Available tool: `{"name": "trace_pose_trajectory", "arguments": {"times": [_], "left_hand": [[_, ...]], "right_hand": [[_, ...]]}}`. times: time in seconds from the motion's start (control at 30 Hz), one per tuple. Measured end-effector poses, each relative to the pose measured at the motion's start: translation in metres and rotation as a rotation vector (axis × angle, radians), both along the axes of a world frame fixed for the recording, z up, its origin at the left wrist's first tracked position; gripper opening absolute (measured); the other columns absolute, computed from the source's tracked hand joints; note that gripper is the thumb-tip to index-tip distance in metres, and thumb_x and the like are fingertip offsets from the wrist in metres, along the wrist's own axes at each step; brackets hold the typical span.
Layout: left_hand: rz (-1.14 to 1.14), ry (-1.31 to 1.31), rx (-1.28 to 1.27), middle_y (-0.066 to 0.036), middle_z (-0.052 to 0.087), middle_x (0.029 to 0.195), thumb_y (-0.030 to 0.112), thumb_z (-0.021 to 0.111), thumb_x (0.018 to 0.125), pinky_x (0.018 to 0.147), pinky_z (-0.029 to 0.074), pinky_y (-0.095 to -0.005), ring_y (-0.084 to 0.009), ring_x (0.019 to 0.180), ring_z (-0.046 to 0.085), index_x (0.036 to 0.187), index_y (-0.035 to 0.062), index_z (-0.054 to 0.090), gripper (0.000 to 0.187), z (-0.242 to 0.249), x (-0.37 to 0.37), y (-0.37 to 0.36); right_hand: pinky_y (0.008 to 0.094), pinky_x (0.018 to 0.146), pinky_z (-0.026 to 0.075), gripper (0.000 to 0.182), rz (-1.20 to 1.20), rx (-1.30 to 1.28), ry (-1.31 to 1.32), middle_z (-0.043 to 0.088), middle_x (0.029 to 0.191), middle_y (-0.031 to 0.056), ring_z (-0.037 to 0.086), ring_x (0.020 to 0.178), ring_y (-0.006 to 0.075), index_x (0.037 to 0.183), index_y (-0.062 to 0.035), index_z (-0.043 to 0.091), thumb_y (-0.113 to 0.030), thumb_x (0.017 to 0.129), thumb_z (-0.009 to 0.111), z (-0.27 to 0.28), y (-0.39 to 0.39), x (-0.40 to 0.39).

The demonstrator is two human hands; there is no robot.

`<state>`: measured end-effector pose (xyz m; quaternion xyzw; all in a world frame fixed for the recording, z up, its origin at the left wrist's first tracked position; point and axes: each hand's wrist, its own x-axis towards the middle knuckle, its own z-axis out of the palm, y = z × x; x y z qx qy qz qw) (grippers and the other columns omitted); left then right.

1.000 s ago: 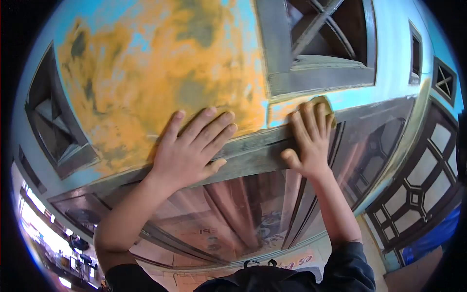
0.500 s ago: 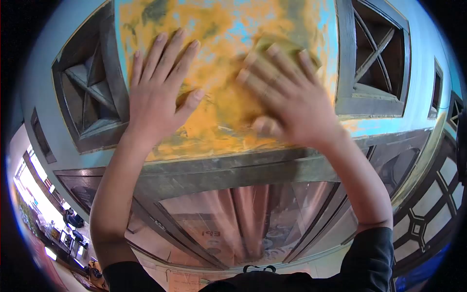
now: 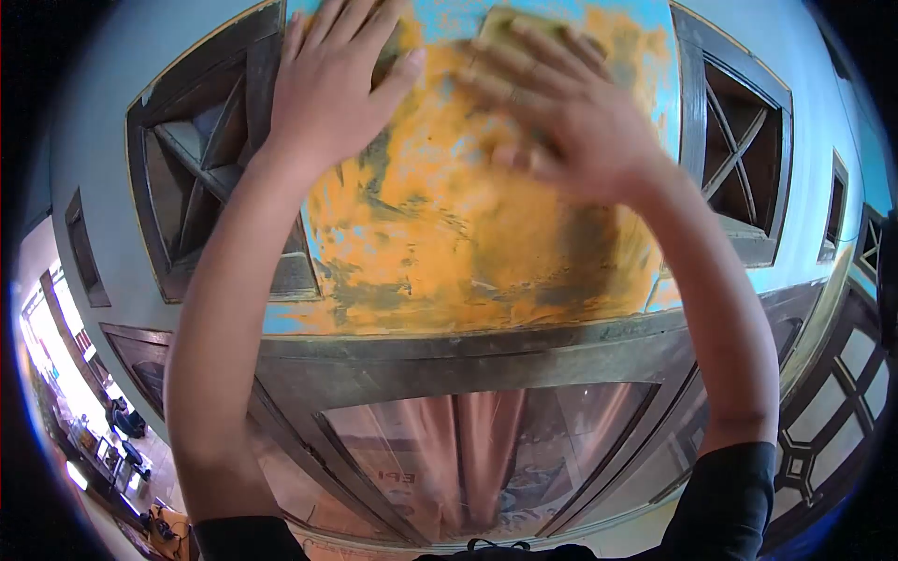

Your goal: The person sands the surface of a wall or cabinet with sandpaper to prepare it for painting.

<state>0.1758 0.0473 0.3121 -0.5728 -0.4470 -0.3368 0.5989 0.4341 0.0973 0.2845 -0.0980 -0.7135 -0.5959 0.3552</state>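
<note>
A wall panel (image 3: pixel 412 252) with patchy orange, light blue and dark grey paint fills the middle of the view. My left hand (image 3: pixel 332 89) lies flat on its upper left part, fingers spread and holding nothing; the fingertips reach the frame's top edge. Higher on the right, my right hand (image 3: pixel 585 126) presses a dull yellow-brown piece of sandpaper (image 3: pixel 500 23) against the painted surface. Only the sheet's upper edge shows past the fingers, and the rest is hidden beneath them. Motion blurs the right fingers.
Dark wooden vents with crossed slats flank the panel, one left (image 3: pixel 201 168) and one right (image 3: pixel 739 140). Below runs a dark wooden frame (image 3: pixel 468 360) over glass with pinkish curtains (image 3: pixel 486 449) behind. A bright opening (image 3: pixel 56 346) lies far left, a patterned dark grille (image 3: pixel 823 411) far right.
Both hands are higher in the view, and the panel, vents and frame sit lower. My right hand keeps the sandpaper against the wall; my left hand stays flat on the panel, farther up.
</note>
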Motion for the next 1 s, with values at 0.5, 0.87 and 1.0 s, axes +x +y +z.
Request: {"name": "trace_pose_trajectory", "arguments": {"times": [0.5, 0.87, 1.0], "left_hand": [[0.018, -0.071, 0.043, -0.012, 0.015, 0.17, 0.045, 0.041, 0.107, 0.128, 0.008, -0.0464, -0.0315, 0.157, 0.011, 0.162, 0.0099, 0.02, 0.069, 0.044, -0.01, 0.004], [-0.003, 0.099, 0.079, -0.017, 0.013, 0.169, 0.045, 0.039, 0.106, 0.128, 0.008, -0.0473, -0.0335, 0.157, 0.009, 0.161, 0.0021, 0.017, 0.073, -0.01, -0.02, 0.014], [-0.048, 0.116, 0.014, -0.017, 0.013, 0.169, 0.046, 0.041, 0.104, 0.128, 0.007, -0.0479, -0.0341, 0.157, 0.008, 0.161, 0.0011, 0.016, 0.076, -0.046, -0.02, 0.008]], "right_hand": [[0.0507, 0.127, 0.005, 0.069, -0.038, -0.214, 0.662, 0.023, 0.168, 0.0135, 0.009, 0.157, 0.0312, 0.159, -0.0168, 0.034, -0.055, 0.102, 0.043, 0.08, -0.009, -0.016], [0.0488, 0.126, 0.01, 0.065, -0.113, -0.173, 0.692, 0.024, 0.168, 0.013, 0.014, 0.157, 0.0301, 0.159, -0.0141, 0.034, -0.046, 0.103, 0.044, 0.049, -0.003, -0.002], [0.0467, 0.126, 0.011, 0.066, -0.148, -0.191, 0.743, 0.028, 0.166, 0.0153, 0.017, 0.156, 0.0312, 0.158, -0.0102, 0.035, -0.045, 0.103, 0.044, 0.022, -0.006, -0.011]]}}
